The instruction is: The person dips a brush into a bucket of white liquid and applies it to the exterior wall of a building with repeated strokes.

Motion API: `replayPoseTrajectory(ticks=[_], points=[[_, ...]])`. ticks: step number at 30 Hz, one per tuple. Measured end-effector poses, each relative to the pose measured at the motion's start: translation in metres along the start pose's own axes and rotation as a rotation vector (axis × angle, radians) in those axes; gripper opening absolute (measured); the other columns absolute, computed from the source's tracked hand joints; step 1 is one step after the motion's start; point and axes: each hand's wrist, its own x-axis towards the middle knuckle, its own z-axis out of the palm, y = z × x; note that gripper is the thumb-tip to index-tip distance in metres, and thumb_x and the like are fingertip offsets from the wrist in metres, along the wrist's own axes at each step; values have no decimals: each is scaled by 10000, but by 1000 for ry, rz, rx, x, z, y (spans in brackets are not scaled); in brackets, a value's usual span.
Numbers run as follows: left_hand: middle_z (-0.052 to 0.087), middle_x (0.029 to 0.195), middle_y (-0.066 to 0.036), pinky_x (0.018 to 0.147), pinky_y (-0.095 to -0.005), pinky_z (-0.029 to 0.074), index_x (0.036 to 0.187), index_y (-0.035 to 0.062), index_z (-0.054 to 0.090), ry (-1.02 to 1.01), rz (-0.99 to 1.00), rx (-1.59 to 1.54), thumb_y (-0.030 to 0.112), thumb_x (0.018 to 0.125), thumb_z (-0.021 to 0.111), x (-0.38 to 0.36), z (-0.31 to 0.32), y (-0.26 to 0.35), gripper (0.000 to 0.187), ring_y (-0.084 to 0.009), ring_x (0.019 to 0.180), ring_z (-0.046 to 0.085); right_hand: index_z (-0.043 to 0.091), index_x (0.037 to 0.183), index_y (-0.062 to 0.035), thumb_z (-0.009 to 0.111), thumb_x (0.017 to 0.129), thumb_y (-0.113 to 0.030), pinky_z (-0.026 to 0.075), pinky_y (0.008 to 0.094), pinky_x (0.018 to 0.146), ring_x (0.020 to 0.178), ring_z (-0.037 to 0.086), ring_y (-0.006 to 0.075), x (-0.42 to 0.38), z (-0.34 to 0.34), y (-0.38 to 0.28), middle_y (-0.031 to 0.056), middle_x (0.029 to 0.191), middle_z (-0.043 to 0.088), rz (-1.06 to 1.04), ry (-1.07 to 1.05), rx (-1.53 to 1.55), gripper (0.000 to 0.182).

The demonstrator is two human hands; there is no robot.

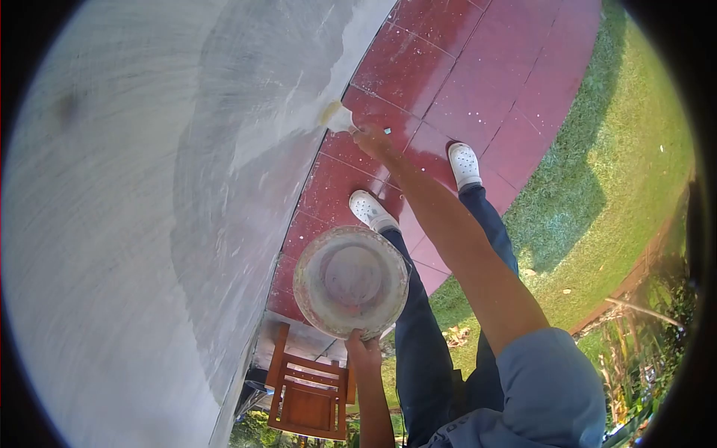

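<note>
Grey wall (134,187); tool (340,118) in right hand (369,140), left hand (363,349) gripping basin (305,282).

The wall (134,209) stands left, the lawn (627,179) right, with the floor (508,82) between; the chair (309,409) is near, beside the wall, and plants (650,358) are near right.

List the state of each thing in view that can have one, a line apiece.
Left hand, gripping the basin's edge
Basin, held, smeared; contents unclear
Right hand, closed on the tool
Tool, held at the wall's foot
Wall, patchy, lighter and darker
Floor tiles, speckled white, partly shiny
Shoes, worn
Wooden chair, unoccupied
</note>
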Motion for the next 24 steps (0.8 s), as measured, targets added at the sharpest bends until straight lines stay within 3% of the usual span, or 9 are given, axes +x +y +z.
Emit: replayPoseTrajectory(ticks=[3,6,8,11,13,14,19,21,24], points=[[510,1270,-148,999,-497,470,1282,9,449,-2,14,11,48,748,528,4,-14,-3,541,-305,1201,516,663,916,0,513,950,-427,490,498,774,917,641,440,-10,-23,-26,242,883,676,-25,66,-39,453],[498,1284,-152,1007,-500,463,1302,5,426,-11,134,279,51,765,521,3,-22,-13,547,-310,1210,511,639,863,23,540,951,-369,488,476,708,780,648,433,-67,-41,-116,251,781,653,-125,188,40,413],[494,1290,-153,1011,-501,459,1308,3,417,-17,240,499,53,772,519,5,-24,-16,549,-313,1209,511,613,833,27,542,960,-347,470,447,625,638,622,385,-133,-71,-176,215,671,614,-123,34,133,401],[488,1299,-154,1022,-501,450,1324,0,399,-60,108,258,65,784,515,-1,-6,-3,556,-316,1212,507,606,826,11,556,959,-358,438,408,550,539,576,266,-199,-97,-219,162,575,538,-186,-70,208,395],[492,1206,-143,963,-439,470,1130,-7,505,5,-13,-52,25,775,530,-9,14,7,358,-289,1129,520,613,847,0,559,967,-369,403,373,514,520,519,178,-215,-97,-226,108,559,510,-306,-253,554,392],[492,1206,-143,963,-439,470,1130,-7,505,8,-6,-52,25,775,530,-9,16,7,358,-289,1129,520,625,890,-7,563,978,-374,388,331,514,541,480,117,-210,-92,-218,53,576,502,-489,-290,529,383],[486,1197,-123,949,-452,478,1158,-7,497,-21,3,96,36,763,541,-14,11,8,400,-274,1151,503,653,980,1,579,977,-353,397,280,590,642,443,83,-91,-12,-135,11,667,493,-400,-252,760,362],[488,1249,-136,986,-468,461,1227,-5,469,-33,3,53,48,763,530,-13,8,6,471,-289,1184,499,676,982,11,579,957,-411,438,309,645,666,518,142,-46,4,-72,51,729,580,-138,-263,720,434],[489,1299,-150,1024,-483,444,1299,-3,436,-47,41,169,57,763,519,-9,-5,-2,546,-306,1221,493,692,899,17,566,933,-477,484,378,697,736,636,263,-19,4,-24,131,799,674,43,-19,194,511]])
